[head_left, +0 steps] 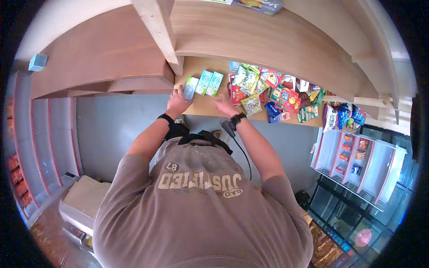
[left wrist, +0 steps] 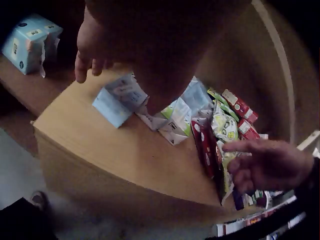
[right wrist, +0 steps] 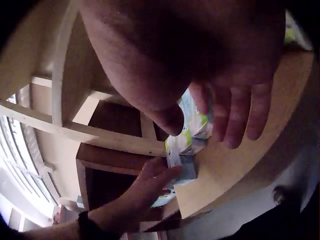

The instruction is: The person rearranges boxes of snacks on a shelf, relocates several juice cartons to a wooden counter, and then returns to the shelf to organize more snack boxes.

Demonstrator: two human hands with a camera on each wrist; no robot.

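Three blue, white and green packs, which look like tissue packs, lie side by side on the wooden shelf board (head_left: 181,77). My left hand (head_left: 178,102) is at the leftmost pack (head_left: 191,88), fingers along its outer side and thumb near its front end. In the right wrist view its fingertips touch that pack's end. My right hand (head_left: 226,107) hovers in front of the rightmost pack (head_left: 215,84), beside the snack heap. Its fingers look straight and loose in the right wrist view (right wrist: 235,107), with nothing held. The middle pack (head_left: 203,82) lies between the others.
Colourful snack bags and boxes (head_left: 286,99) are heaped along the right of the board. An upper wooden shelf (head_left: 268,33) overhangs it. A blue pack (head_left: 38,62) sits on the left cabinet. White racks (head_left: 357,165) stand right. A black cable (head_left: 245,154) hangs from my right wrist.
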